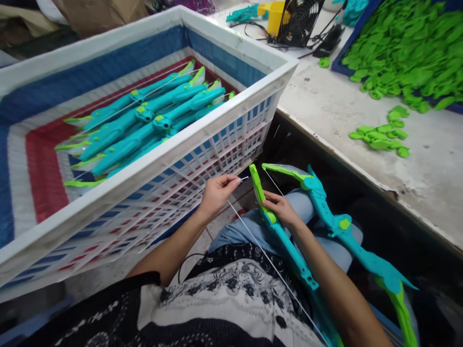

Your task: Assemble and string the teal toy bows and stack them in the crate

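My left hand (218, 193) pinches the end of a white string (253, 236), just left of the green tip of a toy bow. The string runs down across my shirt toward the bottom of the view. My right hand (280, 208) is closed around the green upper limb of this turquoise bow (289, 248), which lies slanted over my lap. A second turquoise and green bow (327, 207) rests on my legs to the right, its own string fixed at its green tip.
On the left stands a white basket (231, 140) with a striped lining, holding several turquoise bows (144, 120). The worktable (318, 111) at the right bears loose green parts (383, 132), a blue bin of green parts (412, 48), a black fan (301, 19) and a yellow container (275, 17).
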`<state>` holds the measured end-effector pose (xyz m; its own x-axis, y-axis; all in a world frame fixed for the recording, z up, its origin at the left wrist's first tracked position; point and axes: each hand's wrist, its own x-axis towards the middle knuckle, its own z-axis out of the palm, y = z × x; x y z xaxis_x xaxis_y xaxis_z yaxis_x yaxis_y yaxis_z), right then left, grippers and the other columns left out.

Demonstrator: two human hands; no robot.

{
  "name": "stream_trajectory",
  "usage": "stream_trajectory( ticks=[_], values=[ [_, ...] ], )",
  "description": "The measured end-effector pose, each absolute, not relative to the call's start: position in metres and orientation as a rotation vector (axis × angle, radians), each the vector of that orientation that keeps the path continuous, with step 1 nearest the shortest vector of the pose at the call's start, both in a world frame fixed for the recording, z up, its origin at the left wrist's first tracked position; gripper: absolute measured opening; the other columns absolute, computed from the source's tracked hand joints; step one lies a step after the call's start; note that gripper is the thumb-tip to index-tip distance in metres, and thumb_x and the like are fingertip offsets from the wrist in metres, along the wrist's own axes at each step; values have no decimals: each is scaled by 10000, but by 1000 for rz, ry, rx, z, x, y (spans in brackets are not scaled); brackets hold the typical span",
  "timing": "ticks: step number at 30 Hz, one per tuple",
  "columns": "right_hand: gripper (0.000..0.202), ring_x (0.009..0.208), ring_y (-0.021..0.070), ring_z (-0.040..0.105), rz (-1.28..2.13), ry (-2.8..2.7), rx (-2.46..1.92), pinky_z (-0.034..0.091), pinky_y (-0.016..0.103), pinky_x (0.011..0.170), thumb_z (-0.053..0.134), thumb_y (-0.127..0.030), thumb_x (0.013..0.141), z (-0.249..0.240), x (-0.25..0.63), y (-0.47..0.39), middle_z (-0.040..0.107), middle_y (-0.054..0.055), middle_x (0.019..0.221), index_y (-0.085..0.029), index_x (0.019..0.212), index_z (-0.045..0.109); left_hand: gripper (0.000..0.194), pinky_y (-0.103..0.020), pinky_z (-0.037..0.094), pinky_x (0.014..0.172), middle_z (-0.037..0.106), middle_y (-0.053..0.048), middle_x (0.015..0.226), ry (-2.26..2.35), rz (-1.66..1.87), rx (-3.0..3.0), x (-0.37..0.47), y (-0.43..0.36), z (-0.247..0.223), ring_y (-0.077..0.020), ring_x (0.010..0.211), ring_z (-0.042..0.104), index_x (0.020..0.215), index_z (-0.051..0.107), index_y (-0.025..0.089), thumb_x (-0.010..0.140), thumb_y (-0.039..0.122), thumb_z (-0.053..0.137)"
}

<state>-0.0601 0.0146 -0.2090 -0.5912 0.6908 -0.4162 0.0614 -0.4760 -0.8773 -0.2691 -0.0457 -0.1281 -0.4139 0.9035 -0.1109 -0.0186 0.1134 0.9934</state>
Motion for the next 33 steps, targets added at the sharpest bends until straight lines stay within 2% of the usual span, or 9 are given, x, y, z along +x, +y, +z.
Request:
stream_trajectory(
  ticks=[3, 10, 17, 21, 24, 27, 30, 33],
  values=[
    [582, 749, 155, 616, 2131, -1278, -1117, 449, 256, 649, 780, -394, 624, -210, -61, 13, 699, 53, 980, -213, 1160, 643, 239, -219, 423, 589, 663, -19, 700, 1589, 1459, 1001, -263, -35, -129, -114, 616, 552, 765, 706, 143, 728, 377, 685],
    [564, 777, 160, 628, 2142, -1258, -1119, 459, 271, 695, 786, -394, 623, -209, -61, 12, 699, 51, 997, -223, 1143, 652, 213, -220, 429, 612, 663, -16, 700, 1588, 1467, 1086, -259, -28, -130, -120, 635, 562, 789, 703, 140, 771, 345, 647],
    [549, 793, 164, 634, 2119, -1305, -1108, 472, 272, 698, 774, -402, 641, -209, -62, 10, 695, 50, 1033, -226, 1146, 650, 205, -211, 416, 587, 644, -13, 672, 1565, 1445, 1148, -254, -25, -125, -108, 603, 545, 760, 682, 130, 778, 328, 631],
    [538, 815, 167, 640, 2095, -1314, -1106, 483, 276, 722, 770, -398, 649, -209, -63, 8, 699, 43, 1031, -233, 1146, 650, 204, -192, 378, 524, 587, 13, 574, 1557, 1408, 1133, -254, -22, -120, -84, 521, 502, 753, 638, 129, 789, 329, 622],
    [539, 855, 187, 646, 2069, -1336, -1110, 496, 299, 754, 762, -410, 655, -210, -63, 5, 690, 42, 1064, -242, 1153, 646, 227, -180, 372, 513, 590, 28, 554, 1419, 1365, 1049, -258, -20, -117, -76, 492, 507, 896, 576, 137, 791, 331, 631],
    [524, 893, 209, 645, 2009, -1423, -1097, 507, 333, 789, 730, -429, 690, -210, -63, 1, 686, 49, 1073, -235, 1168, 636, 384, -172, 356, 489, 601, 34, 559, 1264, 1276, 1011, -264, -17, -116, -67, 462, 496, 1075, 509, 141, 781, 342, 654],
    [441, 946, 222, 631, 1780, -1667, -1038, 499, 371, 845, 669, -419, 760, -201, -66, 2, 680, 64, 1070, -222, 1154, 641, 398, -172, 332, 463, 590, 27, 549, 1213, 1243, 980, -267, -15, -117, -62, 446, 481, 1030, 540, 124, 759, 382, 679],
    [339, 998, 217, 597, 1251, -1896, -957, 471, 391, 903, 622, -358, 814, -177, -77, 11, 653, 73, 1075, -229, 1127, 648, 409, -169, 303, 440, 577, 26, 539, 1190, 1269, 910, -267, -15, -117, -57, 434, 464, 986, 555, 119, 733, 402, 707]
  ],
)
